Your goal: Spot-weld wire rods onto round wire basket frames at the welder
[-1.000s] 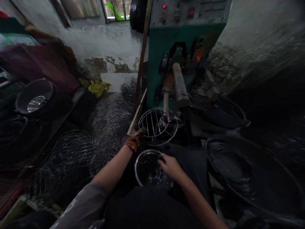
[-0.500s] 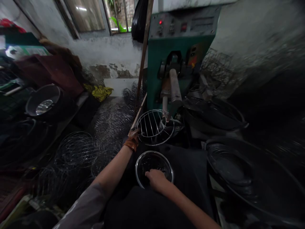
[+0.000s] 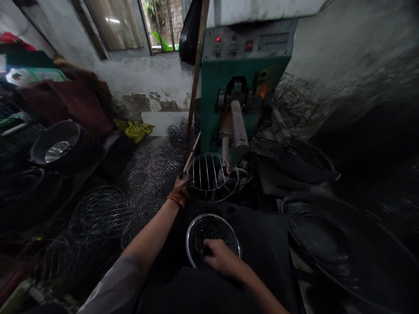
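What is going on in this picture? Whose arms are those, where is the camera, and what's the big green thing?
The camera sits on a person's head, looking forward and down, so you see their own arms. No robot here! The green thing is a machine with a glowing red light and thick metal rods sticking out. The left hand, with something orange-brown around its wrist, has its grip on the edge of a round wire rack by the lower rod. The right hand reaches into a shiny-rimmed bowl of small, dark bits; I can't tell whether it holds any. Lots more wirework is heaped on the left.
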A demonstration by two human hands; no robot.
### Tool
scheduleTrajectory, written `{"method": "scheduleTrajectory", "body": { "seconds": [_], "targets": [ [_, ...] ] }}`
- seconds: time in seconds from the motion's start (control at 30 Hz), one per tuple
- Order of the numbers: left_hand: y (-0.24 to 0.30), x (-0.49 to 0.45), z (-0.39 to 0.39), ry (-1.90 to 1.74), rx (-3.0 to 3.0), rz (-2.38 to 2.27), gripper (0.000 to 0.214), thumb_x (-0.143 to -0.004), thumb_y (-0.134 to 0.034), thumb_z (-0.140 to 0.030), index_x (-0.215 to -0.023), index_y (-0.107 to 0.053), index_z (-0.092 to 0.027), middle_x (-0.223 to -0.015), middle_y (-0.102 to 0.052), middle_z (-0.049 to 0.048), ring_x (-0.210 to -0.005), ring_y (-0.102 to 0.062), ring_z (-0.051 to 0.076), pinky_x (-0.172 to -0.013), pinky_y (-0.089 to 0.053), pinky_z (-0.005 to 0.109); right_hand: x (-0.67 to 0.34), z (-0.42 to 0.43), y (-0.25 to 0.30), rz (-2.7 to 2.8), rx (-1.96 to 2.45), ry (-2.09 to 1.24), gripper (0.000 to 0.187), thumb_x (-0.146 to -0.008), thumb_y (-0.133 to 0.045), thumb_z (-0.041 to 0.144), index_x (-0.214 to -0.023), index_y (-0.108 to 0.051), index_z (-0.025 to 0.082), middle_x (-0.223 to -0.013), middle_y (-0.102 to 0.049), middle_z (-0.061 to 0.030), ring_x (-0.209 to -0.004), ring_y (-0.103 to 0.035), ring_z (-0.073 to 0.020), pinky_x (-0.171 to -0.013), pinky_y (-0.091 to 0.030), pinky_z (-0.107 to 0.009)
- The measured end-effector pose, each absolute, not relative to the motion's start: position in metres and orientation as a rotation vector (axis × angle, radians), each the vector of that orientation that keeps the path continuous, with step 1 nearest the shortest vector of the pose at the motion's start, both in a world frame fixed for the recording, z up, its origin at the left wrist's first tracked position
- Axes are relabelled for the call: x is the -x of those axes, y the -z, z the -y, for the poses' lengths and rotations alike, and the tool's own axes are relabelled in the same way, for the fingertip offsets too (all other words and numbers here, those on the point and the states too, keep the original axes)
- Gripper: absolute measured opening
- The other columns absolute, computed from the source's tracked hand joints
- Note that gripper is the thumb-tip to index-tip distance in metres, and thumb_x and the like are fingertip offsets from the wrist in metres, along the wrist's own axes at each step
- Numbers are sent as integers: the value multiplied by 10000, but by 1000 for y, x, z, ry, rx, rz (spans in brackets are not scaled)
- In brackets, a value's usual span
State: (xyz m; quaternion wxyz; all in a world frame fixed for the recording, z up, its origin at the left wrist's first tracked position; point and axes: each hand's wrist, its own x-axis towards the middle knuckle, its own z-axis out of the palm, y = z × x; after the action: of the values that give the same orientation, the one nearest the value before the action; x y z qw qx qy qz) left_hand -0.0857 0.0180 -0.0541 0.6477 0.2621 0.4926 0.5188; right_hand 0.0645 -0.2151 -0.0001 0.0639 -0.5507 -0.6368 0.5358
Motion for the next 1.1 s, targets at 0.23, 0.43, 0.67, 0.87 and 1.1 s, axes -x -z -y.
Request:
{"method": "scheduleTrajectory", "body": {
  "seconds": [0.23,0.43,0.67,0.87,1.1],
  "targets": [
    [40,74,-13,-1171,-569,-1066,757,-435,-953,-295,-1087,-582,-195,-768,-675,-27,-591,-640,128,-583,-509,256,-90,225,10,1404,1062,-2221,377,-637,-736,282,-993,-803,179,-1001,-787,-29,-1019,-713,-256,-953,-514,-338],
    [24,78,-3,-1148,-606,-996,860,-397,-987,-320,-1129,-555,-194,-760,-668,-44,-558,-628,123,-503,-470,234,-91,228,1,1884,976,-2125,297,-750,-670,302,-987,-825,214,-972,-803,-30,-939,-715,-226,-884,-509,-302],
    [13,71,5,-1200,-600,-1047,869,-419,-985,-312,-1164,-551,-203,-824,-667,-38,-569,-618,105,-509,-453,230,-111,212,-15,2064,967,-2053,304,-725,-659,208,-985,-816,196,-945,-788,-9,-911,-697,-192,-838,-499,-255],
    [10,68,9,-1190,-630,-1052,857,-407,-974,-334,-1147,-562,-206,-819,-652,-38,-581,-611,111,-513,-461,239,-93,227,-15,2268,871,-1994,194,-763,-714,246,-918,-811,181,-863,-751,-12,-791,-648,-170,-756,-480,-252],
    [3,60,17,-1232,-596,-1057,840,-411,-960,-313,-1157,-588,-212,-782,-629,-56,-557,-574,93,-499,-428,220,-90,234,-35,2035,946,-2066,292,-828,-700,309,-1056,-799,157,-1040,-782,-80,-937,-703,-208,-827,-508,-263]
  ]
}}
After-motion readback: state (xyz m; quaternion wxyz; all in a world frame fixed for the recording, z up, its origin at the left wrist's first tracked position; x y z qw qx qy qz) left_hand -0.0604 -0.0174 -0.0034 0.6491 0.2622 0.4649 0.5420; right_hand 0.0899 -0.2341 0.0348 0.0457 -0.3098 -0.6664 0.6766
